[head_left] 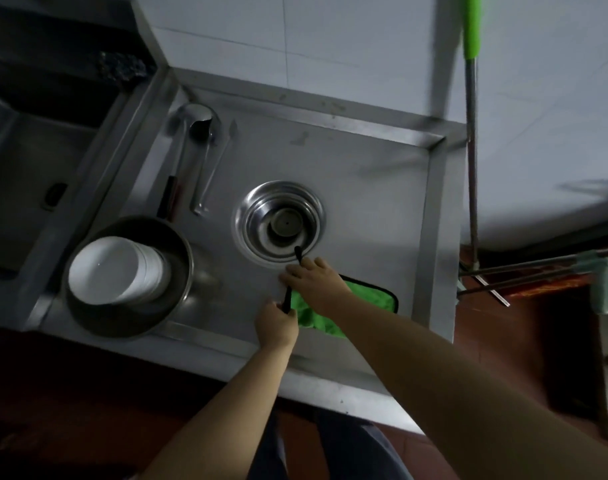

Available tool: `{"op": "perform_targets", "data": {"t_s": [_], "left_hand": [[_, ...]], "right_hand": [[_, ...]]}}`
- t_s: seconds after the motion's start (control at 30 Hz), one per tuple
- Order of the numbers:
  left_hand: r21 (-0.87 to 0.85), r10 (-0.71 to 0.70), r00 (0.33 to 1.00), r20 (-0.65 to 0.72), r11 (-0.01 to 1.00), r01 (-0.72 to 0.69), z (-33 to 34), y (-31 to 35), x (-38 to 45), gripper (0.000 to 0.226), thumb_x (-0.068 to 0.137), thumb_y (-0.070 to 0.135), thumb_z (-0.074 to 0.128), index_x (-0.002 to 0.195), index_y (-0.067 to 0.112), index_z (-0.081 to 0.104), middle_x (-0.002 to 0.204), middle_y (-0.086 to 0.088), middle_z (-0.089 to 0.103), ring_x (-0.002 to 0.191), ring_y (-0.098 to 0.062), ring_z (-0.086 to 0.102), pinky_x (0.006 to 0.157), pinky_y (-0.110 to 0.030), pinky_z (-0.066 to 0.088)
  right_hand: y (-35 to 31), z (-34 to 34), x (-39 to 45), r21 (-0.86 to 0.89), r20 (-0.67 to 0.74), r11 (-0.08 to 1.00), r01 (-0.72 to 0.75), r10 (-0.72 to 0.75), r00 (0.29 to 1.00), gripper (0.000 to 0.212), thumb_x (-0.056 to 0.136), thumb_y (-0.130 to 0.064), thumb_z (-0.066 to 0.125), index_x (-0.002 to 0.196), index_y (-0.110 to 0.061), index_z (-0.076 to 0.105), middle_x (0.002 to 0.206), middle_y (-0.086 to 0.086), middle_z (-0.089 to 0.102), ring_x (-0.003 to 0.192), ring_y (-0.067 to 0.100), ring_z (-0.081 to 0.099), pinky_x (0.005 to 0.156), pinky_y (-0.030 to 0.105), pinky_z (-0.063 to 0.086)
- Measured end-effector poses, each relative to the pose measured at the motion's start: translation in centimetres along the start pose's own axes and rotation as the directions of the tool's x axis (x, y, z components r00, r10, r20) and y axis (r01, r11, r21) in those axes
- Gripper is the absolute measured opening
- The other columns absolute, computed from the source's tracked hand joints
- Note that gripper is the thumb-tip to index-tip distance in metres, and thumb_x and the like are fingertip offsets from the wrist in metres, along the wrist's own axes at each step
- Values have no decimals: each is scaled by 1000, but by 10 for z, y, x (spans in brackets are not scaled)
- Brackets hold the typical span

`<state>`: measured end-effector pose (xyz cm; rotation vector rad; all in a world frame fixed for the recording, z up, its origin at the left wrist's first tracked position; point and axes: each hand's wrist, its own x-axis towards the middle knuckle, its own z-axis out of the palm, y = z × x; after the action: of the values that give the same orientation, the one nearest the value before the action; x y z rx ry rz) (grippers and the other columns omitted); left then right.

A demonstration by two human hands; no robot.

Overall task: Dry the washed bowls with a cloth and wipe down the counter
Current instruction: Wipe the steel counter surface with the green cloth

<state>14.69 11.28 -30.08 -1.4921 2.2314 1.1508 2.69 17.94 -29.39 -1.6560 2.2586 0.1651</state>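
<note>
- Both hands are seen just in front of the nested steel bowls point(280, 227), the landmark at counter centre.
- Left hand point(276, 323): fingers curled round the lower end of a thin black utensil point(288, 299); its far tip is laid on the near rim of the bowls.
- Right hand point(313, 277): rested over the middle of the same utensil, fingers roughly straight; whether it is pinched cannot be told.
- Green cloth point(330, 308): lying flat on the counter point(382, 188) in front and right of the bowls, partly under the right forearm, held by neither hand.
- Progress, judged: steel bowls are stacked upside down, possibly dried already; wetness cannot be read. White bowls point(117, 270) are stacked in a pot point(129, 277) left of the landmark, apparently not yet dried. Counter wipe looks not yet started.
- Counts: 1 cloth, 1 pot, 1 black utensil; about 2 ladle-like utensils point(198, 140) behind-left of the landmark; steel bowls at least 3, white bowls several, exact numbers unreadable.
</note>
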Motion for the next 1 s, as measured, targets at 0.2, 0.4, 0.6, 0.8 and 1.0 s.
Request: {"op": "perform_targets", "data": {"t_s": [0.2,0.4,0.6,0.8,1.0], "left_hand": [[48,177,984,-16,983,-176,-2,-1,-19,7,92,13,61,93,11,68,90,-10,71,89,-31,65,67,-31,39],[112,435,887,155,884,-454,17,25,-67,19,95,23,61,111,14,65,107,-6,67,100,-24,64,79,-29,44],[107,513,791,333,813,-572,57,53,-99,38,96,36,62,128,14,61,122,-4,61,106,-19,62,88,-28,51],[253,516,778,359,748,-613,55,59,-83,25,98,33,55,109,14,68,110,-8,64,100,-28,63,83,-38,51],[332,495,820,288,751,-571,40,80,-34,31,94,20,56,124,14,61,125,-10,59,116,-30,57,96,-36,44]], "right_hand": [[17,-15,-9,-98,4,990,103,-103,995,33,59,-18,79,92,-21,72,95,4,65,86,28,63,74,34,49],[55,-22,-79,-63,-56,995,75,-78,995,38,57,-8,76,95,-14,69,97,9,63,72,27,64,66,32,51],[83,-5,-150,-33,77,998,-61,63,995,54,83,-9,69,135,-13,55,138,10,49,117,28,55,103,39,42],[88,13,-172,45,87,971,-236,232,969,46,64,-6,73,110,-15,70,105,8,65,93,30,65,80,40,52],[79,22,-154,354,35,801,-482,504,863,23,91,-11,56,112,-12,65,112,9,60,101,31,60,84,38,45]]}}
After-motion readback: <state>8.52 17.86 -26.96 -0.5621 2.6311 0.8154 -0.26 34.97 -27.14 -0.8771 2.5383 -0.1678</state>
